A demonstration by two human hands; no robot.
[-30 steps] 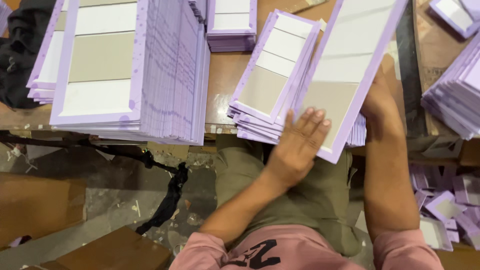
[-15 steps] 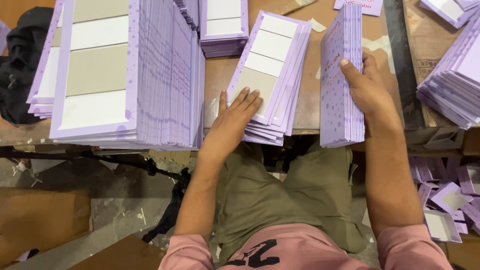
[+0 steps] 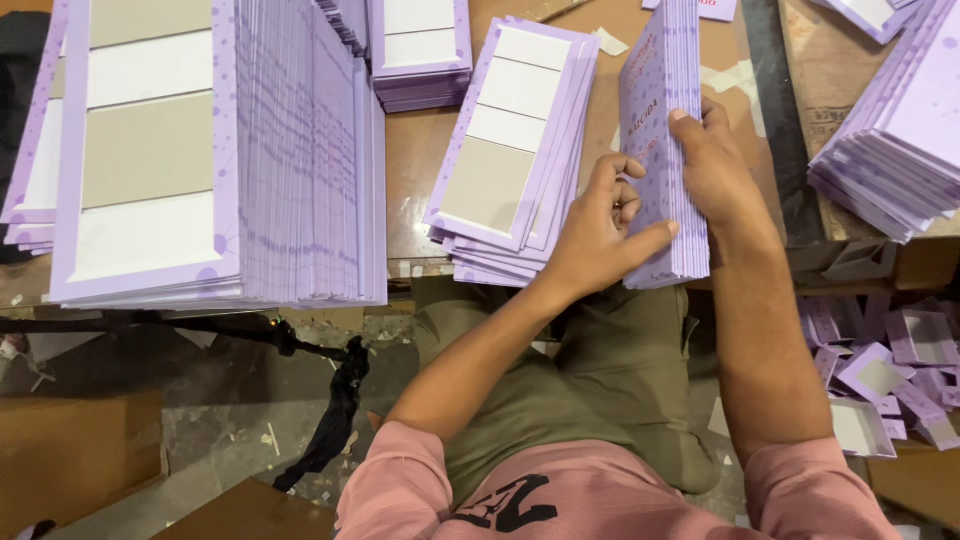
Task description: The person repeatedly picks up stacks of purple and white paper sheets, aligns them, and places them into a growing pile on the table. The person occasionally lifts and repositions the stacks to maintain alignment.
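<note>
A bundle of lilac printed card sheets (image 3: pixel 658 110) stands on edge on the brown table (image 3: pixel 415 170). My right hand (image 3: pixel 718 170) grips its right side from above. My left hand (image 3: pixel 598 235) presses against its left face and near corner, thumb on the card. Just left of the bundle lies a fanned flat stack of lilac cards with white and grey panels (image 3: pixel 515 150).
A tall lilac card stack (image 3: pixel 215 160) fills the left of the table. Another pile (image 3: pixel 418 50) sits at the back, and one more (image 3: pixel 895 120) at the right. Loose lilac offcuts (image 3: pixel 880 370) lie on the floor at right. Black strap (image 3: pixel 330 420) hangs below the table edge.
My right hand has stood the bundle up on edge. My left hand left the flat stack and moved right onto the bundle's left face.
</note>
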